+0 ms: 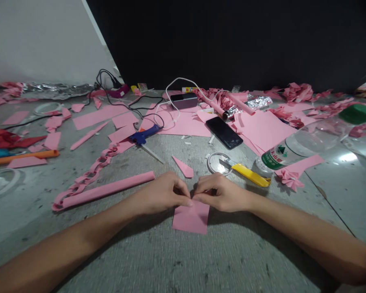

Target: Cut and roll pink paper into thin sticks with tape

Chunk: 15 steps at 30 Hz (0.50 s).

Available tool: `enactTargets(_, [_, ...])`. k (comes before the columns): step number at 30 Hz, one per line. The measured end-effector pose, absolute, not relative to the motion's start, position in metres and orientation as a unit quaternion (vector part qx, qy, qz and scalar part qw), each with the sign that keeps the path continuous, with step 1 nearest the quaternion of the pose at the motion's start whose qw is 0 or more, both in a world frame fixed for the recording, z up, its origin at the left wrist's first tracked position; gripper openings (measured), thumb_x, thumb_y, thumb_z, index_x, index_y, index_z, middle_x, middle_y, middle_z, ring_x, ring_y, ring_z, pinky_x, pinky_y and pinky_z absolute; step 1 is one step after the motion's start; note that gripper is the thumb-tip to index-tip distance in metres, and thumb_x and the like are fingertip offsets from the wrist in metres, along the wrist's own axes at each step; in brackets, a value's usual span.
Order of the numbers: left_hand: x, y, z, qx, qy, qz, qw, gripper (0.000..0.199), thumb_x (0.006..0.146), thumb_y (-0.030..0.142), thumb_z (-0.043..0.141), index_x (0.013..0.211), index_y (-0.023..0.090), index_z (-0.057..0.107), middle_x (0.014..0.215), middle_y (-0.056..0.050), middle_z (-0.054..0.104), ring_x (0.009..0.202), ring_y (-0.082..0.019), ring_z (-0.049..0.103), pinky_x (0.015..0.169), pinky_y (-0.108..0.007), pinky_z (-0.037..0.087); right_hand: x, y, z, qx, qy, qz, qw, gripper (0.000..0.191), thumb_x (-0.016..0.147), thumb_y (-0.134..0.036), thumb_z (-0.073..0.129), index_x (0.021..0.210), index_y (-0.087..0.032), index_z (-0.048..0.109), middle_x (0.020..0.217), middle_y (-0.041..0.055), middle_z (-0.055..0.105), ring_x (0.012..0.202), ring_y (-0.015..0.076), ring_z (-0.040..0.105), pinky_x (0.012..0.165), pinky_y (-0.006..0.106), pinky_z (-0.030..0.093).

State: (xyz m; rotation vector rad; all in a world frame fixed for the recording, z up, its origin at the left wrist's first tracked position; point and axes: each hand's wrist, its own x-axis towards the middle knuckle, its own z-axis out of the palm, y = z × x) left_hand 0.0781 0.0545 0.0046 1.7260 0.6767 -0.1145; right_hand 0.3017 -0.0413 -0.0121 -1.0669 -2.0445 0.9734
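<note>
A small square of pink paper (190, 219) hangs from the fingertips of both hands, low in the middle of the view. My left hand (164, 191) pinches its upper edge from the left, thumb against fingers. Close beside it, my right hand (221, 192) pinches the same edge, and the two thumbs nearly meet. The fingers hide the paper's top edge. Just beyond them lies a folded pointed pink piece (184, 167). Left of my hands rests a rolled pink paper tube (110, 189), alongside a pink paper chain (93, 171).
A yellow box cutter (251, 175) with its blade out lies beside a clear tape roll (219, 162). Behind are a black phone (224, 132) and a blue glue gun (144, 135) with a cord. A plastic bottle (295, 150) lies at right. Pink scraps line the black wall (232, 40).
</note>
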Motion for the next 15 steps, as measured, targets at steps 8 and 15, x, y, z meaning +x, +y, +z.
enactTargets(8, [0.0768,0.0542,0.0083,0.742,0.248,-0.067,0.619,0.021,0.087,0.028,0.069,0.074,0.015,0.079,0.067,0.002,0.056,0.065,-0.012,0.043,0.062,-0.03,0.028,0.3029,-0.0403,-0.0113,-0.408,-0.758,0.401,0.314,0.019,0.104,-0.02,0.067,0.097,-0.016,0.083,0.086,0.006,0.079,0.077,0.0152,0.067,0.073,0.029,0.051])
enactTargets(15, [0.0789,0.0549,0.0089,0.717,0.296,-0.054,0.629,0.016,0.077,0.029,0.078,0.074,0.014,0.083,0.065,-0.001,0.063,0.065,-0.013,0.048,0.061,-0.029,0.031,0.304,-0.0394,-0.0085,-0.423,-0.741,0.417,0.314,0.022,0.104,-0.029,0.069,0.092,-0.015,0.082,0.083,0.0056,0.076,0.075,0.015,0.065,0.071,0.028,0.05])
